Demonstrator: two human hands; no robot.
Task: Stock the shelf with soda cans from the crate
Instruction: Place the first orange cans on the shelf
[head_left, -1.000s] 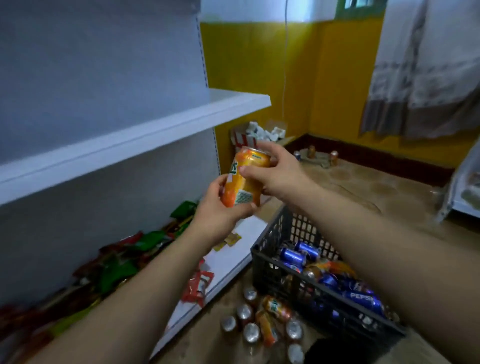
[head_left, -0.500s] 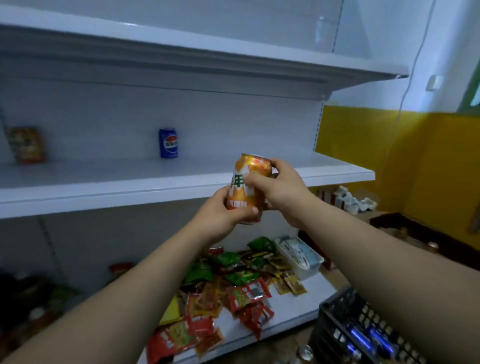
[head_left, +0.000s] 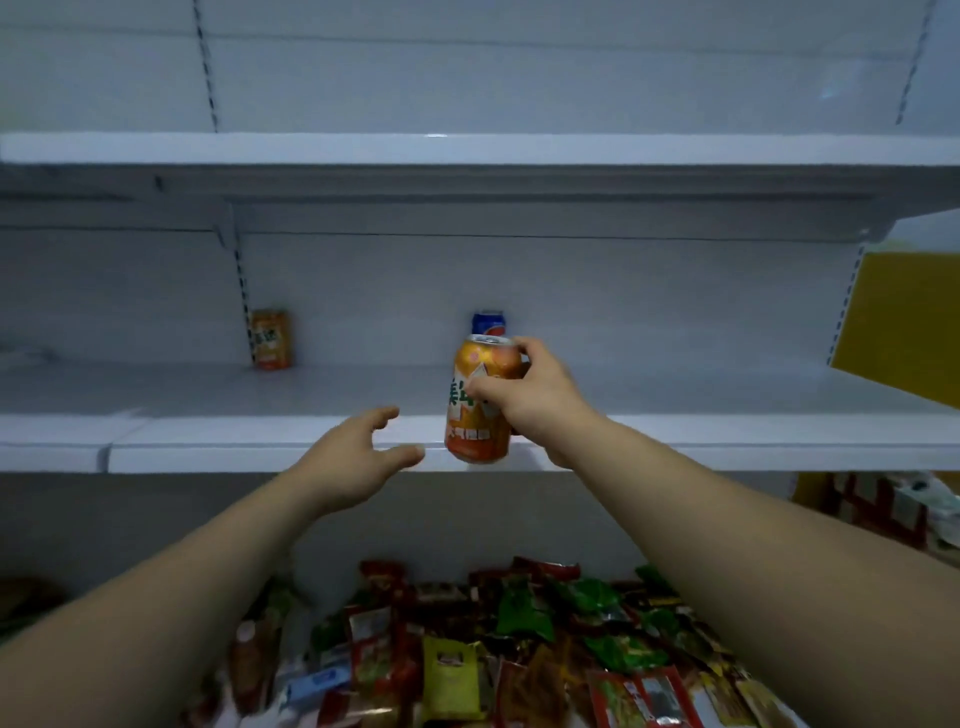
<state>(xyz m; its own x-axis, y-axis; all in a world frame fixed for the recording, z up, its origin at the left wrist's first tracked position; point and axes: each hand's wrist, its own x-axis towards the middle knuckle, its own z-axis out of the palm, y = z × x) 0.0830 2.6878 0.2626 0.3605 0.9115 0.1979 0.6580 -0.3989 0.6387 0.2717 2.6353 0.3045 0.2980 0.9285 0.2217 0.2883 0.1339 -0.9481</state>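
My right hand grips an orange soda can upright, held just in front of the front lip of the white middle shelf. My left hand hovers to the left of the can, fingers spread and holding nothing. A blue soda can stands at the back of that shelf, partly hidden behind the orange can. Another orange can stands at the back left. The crate is out of view.
A second white shelf runs overhead. On the bottom shelf lies a heap of red, green and yellow snack packets. A yellow wall shows at the right, with boxes below it.
My left hand has let go of the orange can and drawn away to the left. My right hand has carried the can up to the middle shelf's edge; my view has tilted up.
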